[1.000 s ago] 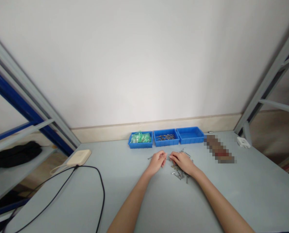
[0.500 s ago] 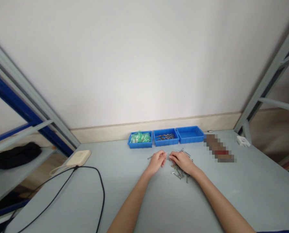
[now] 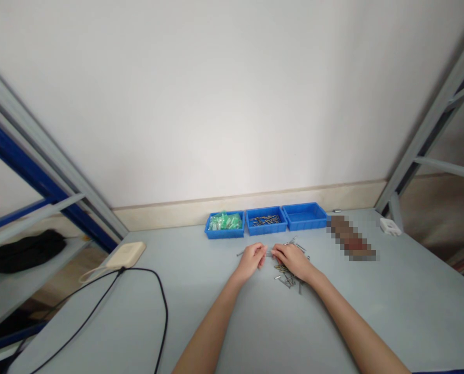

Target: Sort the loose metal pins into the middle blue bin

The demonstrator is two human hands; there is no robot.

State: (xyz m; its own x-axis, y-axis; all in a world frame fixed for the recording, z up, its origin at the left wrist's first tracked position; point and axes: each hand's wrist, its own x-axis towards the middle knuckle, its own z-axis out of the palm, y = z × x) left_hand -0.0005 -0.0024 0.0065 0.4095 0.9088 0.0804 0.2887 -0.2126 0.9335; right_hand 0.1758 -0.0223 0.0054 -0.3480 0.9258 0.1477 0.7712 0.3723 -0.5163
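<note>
A grey bench (image 3: 352, 317) stands inside a steel shelf frame (image 3: 430, 117). Three blue trays (image 3: 266, 230) sit in a row at its far edge, the left one holding green packets (image 3: 225, 222) and the middle one holding nails (image 3: 265, 220). A loose heap of nails (image 3: 288, 278) lies on the bench nearer the person, below the right-hand tray, its nails crossing in mixed directions. The right hand (image 3: 293, 261) is curled over the heap's near-left side and is the nearer hand; whether it grips anything cannot be told. The left hand (image 3: 250, 262) is closed, apparently pinching a thin nail (image 3: 240, 253) lying crosswise, roughly left to right, its end showing past the fingers.
</note>
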